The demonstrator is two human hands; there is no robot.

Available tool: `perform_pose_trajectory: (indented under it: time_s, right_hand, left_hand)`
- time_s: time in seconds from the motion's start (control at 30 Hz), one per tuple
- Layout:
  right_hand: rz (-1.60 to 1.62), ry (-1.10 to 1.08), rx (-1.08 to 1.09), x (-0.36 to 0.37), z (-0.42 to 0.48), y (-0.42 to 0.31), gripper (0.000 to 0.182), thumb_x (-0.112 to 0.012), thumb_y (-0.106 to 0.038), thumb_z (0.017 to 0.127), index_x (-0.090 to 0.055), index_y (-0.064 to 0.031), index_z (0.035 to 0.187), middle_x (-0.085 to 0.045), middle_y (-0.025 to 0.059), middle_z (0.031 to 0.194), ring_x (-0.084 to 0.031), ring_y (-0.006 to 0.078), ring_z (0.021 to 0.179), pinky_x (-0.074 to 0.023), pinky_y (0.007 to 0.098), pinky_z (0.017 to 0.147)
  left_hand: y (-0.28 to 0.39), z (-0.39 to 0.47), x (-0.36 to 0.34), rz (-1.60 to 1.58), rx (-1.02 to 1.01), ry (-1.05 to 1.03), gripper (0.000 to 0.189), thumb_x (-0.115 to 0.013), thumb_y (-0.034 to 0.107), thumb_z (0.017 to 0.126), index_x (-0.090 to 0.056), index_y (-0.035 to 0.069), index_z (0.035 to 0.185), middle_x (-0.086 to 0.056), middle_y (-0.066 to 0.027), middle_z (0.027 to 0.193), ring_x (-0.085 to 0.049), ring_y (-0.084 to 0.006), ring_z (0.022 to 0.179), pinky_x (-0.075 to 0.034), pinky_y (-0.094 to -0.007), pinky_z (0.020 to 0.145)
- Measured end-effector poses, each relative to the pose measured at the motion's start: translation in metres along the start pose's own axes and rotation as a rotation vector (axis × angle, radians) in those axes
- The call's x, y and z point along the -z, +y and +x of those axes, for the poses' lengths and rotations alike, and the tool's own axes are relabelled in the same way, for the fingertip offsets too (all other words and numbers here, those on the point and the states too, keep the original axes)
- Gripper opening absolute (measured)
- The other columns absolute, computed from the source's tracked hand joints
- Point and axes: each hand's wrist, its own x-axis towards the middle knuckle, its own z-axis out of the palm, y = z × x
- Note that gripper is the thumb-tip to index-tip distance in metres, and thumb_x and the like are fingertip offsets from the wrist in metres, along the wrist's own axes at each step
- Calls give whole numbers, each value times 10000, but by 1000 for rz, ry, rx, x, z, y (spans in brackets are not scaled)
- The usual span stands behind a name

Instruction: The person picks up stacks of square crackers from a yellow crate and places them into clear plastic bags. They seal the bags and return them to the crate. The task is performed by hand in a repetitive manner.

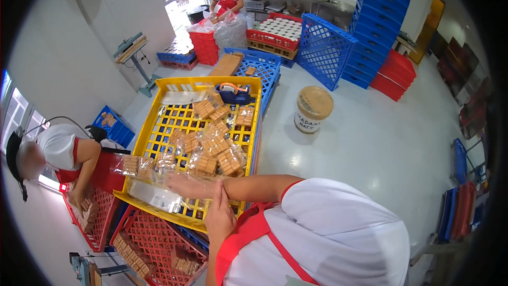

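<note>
My right hand, blurred by motion, reaches over a yellow plastic crate. It appears to grip the clear film of a plastic pack of brown bars, which hangs over the crate's left rim. My left hand is raised beside my right wrist, its fingers close together; whether it pinches film is hidden. Several more clear packs of brown bars lie heaped in the crate. A stack of flat clear plastic bags lies at the near end, below my right hand.
A blue tape dispenser and scissors sit in the crate. Red crates with bars stand below. A co-worker handles bars at left; another person works at the back. A labelled tub stands on the floor.
</note>
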Motion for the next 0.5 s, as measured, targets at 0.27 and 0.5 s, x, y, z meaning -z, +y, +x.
perform_pose_trajectory:
  time_s: [0.27,0.5]
  right_hand:
    - [-16,-28,-231,-8,-17,26,416,-533,-86,839,-422,-1,1231,-469,266,1238,-462,337,1189,-396,415,956]
    - [-241,423,93,-26,9,17,580,-562,-103,844,-330,-24,1369,-425,252,1319,-424,340,1246,-367,398,1026]
  left_hand:
    - [9,4,-3,77,-56,-120,585,-506,-17,762,-432,18,1342,-411,-34,1421,-613,-305,938,-510,-389,722]
    - [0,-3,10,-148,-269,-96,529,-546,-23,782,-496,42,1305,-431,-81,1403,-576,-285,1049,-501,-359,800]
